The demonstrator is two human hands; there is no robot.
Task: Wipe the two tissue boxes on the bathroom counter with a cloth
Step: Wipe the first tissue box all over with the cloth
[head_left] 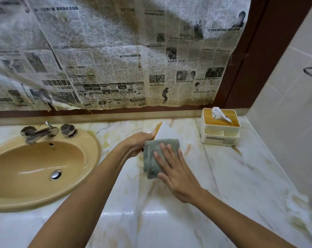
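Right hand [176,172]: palm down, fingers straight and a little spread, pressing flat on the cloth; nothing is gripped in a curl
Left hand [137,144]: fingers curled round the lid end of the near tissue box, holding it, thumb tip against the wooden lid edge
Cloth [150,154]: grey-green, folded into a thick pad, lying against the upturned side of the near tissue box, under the right hand's fingers; its left edge touches the left hand
Near tissue box [165,131]: white with a wooden lid, tipped so that one corner points up and away toward the back wall; mostly hidden by cloth and hands; mid-counter, between the sink and the far tissue box; whether its lower edge rests on the counter cannot be told
Far tissue box [220,130]: white with a wooden lid, upright at the back right of the counter, near the wall, well apart from both hands; a white tissue [218,113] sticks out of its slot; open compartments on its near side
Counter [241,176]: pale glossy marble with yellowish stains
Sink [35,167]: tan oval basin set into the counter at the left, metal drain plug in its floor
Tap [39,132]: chrome, with two faceted knobs, on the back rim of the sink
Newspaper [115,59]: stained sheets covering the back wall above a dark brown strip
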